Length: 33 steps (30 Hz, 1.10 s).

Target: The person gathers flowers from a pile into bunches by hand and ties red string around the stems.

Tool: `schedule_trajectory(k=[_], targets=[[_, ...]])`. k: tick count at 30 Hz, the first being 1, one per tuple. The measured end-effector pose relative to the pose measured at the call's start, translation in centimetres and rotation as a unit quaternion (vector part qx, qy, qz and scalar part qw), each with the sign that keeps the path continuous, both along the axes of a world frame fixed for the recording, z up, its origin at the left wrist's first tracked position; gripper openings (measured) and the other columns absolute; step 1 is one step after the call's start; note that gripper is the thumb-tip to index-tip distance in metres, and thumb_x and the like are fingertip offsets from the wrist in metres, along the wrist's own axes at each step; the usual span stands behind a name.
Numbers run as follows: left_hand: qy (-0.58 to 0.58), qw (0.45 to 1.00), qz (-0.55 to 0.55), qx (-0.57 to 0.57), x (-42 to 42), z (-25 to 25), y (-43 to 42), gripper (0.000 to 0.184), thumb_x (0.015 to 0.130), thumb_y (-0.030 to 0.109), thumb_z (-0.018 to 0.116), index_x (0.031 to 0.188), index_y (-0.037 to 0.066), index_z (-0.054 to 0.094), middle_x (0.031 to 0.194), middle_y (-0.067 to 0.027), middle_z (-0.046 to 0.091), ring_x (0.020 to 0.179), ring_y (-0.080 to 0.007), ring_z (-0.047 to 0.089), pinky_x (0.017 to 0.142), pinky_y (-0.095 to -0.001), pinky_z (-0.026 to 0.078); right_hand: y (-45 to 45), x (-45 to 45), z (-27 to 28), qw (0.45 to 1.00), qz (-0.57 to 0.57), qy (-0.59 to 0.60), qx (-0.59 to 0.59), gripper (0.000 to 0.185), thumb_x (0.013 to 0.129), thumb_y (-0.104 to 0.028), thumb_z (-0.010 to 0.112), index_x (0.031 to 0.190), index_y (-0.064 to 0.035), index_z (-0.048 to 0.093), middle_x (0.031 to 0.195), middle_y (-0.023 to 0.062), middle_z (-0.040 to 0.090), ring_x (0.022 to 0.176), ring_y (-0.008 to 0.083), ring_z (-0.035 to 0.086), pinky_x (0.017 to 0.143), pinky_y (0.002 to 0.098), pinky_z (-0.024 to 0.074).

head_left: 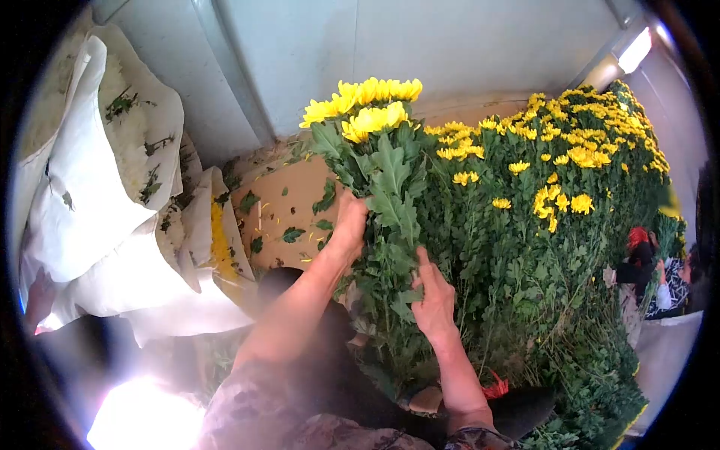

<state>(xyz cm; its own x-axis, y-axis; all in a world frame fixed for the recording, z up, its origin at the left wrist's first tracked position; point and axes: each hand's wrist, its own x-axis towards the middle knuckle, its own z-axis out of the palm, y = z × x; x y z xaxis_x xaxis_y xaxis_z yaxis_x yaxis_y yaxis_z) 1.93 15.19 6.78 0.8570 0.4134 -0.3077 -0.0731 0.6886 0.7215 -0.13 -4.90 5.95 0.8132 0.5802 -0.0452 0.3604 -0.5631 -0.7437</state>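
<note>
A bunch of yellow chrysanthemums [390,172] stands upright in front of me, its blooms level at the top. My left hand [349,226] is closed round the stems and leaves just under the flower heads. Lower down on the right side, my right hand [433,297] is against the same bunch, its index finger pointing up and the others curled in at the stems. Leaves partly cover the fingertips of both hands.
A large bank of yellow chrysanthemums [540,247] fills the right side. Brown cardboard [281,199] with fallen leaves lies behind my left arm. White wrapping sheets [97,202] with pale flowers stand at left. Another person [667,285] is at far right.
</note>
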Motion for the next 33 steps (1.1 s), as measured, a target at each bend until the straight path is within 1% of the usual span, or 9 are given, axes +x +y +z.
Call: schedule_trajectory(k=[6,9,12,15,17,20,23,29,33], targets=[[-0.032,0.995,-0.073,-0.064,-0.5,-1.5,1.6,0.046,0.075,0.009,0.064,0.117,-0.002,0.05,0.102,-0.0104,0.062,0.087,-0.0193,0.061,0.079,-0.0331,0.05,0.7,0.3,-0.1,0.999,-0.02,-0.022,-0.036,0.071,0.079,0.005,0.051,0.144,-0.0119,0.028,0.114,0.0234,0.057,0.102,0.0376,0.058,0.084,0.0447,0.049],[-0.044,0.994,-0.049,0.086,-0.4,0.0,0.5,0.064,0.067,0.008,0.075,0.123,-0.002,0.046,0.104,-0.0094,0.062,0.092,-0.0221,0.061,0.085,-0.0342,0.049,0.9,-0.2,-0.5,0.996,-0.026,-0.079,-0.039,0.079,0.065,0.013,0.052,0.14,-0.0102,0.038,0.089,0.0118,0.058,0.078,0.0275,0.06,0.074,0.0347,0.0513],[0.026,0.994,-0.057,0.085,-0.3,0.4,0.7,0.065,0.066,0.005,0.076,0.123,-0.003,0.046,0.103,-0.0093,0.062,0.091,-0.0217,0.062,0.083,-0.0347,0.051,1.0,-0.6,0.5,0.989,0.037,-0.09,-0.109,0.069,0.068,0.003,0.065,0.133,-0.0092,0.045,0.091,0.0098,0.059,0.079,0.026,0.061,0.073,0.0345,0.0516],[0.021,0.994,-0.08,0.067,-0.9,1.1,0.4,0.056,0.066,0.004,0.075,0.116,-0.005,0.053,0.101,-0.0111,0.065,0.089,-0.0213,0.063,0.081,-0.0354,0.052,0.7,2.2,2.3,0.971,0.035,-0.236,-0.026,0.068,0.063,-0.039,0.078,0.117,-0.0042,0.057,0.104,0.0113,0.056,0.097,0.029,0.057,0.079,0.0369,0.0491],[0.087,0.982,-0.161,0.041,-1.3,2.4,0.0,0.052,0.067,0.009,0.075,0.115,-0.003,0.057,0.102,-0.0122,0.066,0.093,-0.021,0.062,0.088,-0.0372,0.049,1.7,4.5,4.0,0.973,-0.033,-0.214,0.085,0.097,0.056,-0.031,0.084,0.136,-0.0026,0.037,0.127,0.0191,0.044,0.12,0.0365,0.042,0.098,0.0441,0.0384],[0.102,0.971,-0.208,0.061,-0.7,-1.4,-0.2,0.054,0.067,0.008,0.074,0.117,-0.002,0.056,0.108,-0.0113,0.064,0.099,-0.0209,0.059,0.093,-0.0378,0.045,3.5,7.4,4.4,0.97,-0.023,0.081,0.228,0.117,0.065,-0.016,0.079,0.148,-0.0057,-0.003,0.139,0.017,0.039,0.125,0.0299,0.044,0.104,0.038,0.0354],[0.042,0.976,-0.206,0.062,-0.8,0.0,-0.6,0.059,0.065,0.003,0.073,0.12,0.0,0.053,0.113,-0.0099,0.061,0.104,-0.0212,0.057,0.094,-0.0378,0.043,4.7,7.8,5.3,0.919,-0.001,0.169,0.356,0.116,0.069,-0.013,0.076,0.147,-0.0052,-0.01,0.14,0.0155,0.039,0.124,0.0239,0.046,0.102,0.033,0.0373],[-0.09,0.965,-0.178,0.167,-1.6,0.4,-0.5,0.067,0.062,-0.003,0.071,0.124,0.003,0.048,0.111,-0.0081,0.061,0.102,-0.0217,0.058,0.09,-0.0357,0.044,4.7,6.6,4.3,0.917,-0.024,0.131,0.375,0.111,0.073,-0.013,0.074,0.147,-0.003,-0.008,0.137,0.0156,0.043,0.121,0.0219,0.048,0.1,0.0317,0.0383],[-0.035,0.962,-0.235,0.132,-2.0,2.7,-0.8,0.064,0.061,0.005,0.078,0.12,0.001,0.054,0.112,-0.0076,0.06,0.103,-0.0184,0.057,0.09,-0.0343,0.045,5.3,6.6,4.4,0.929,-0.045,0.12,0.348,0.113,0.072,-0.017,0.075,0.146,-0.002,-0.008,0.135,0.0178,0.045,0.121,0.0213,0.049,0.099,0.0318,0.039]])
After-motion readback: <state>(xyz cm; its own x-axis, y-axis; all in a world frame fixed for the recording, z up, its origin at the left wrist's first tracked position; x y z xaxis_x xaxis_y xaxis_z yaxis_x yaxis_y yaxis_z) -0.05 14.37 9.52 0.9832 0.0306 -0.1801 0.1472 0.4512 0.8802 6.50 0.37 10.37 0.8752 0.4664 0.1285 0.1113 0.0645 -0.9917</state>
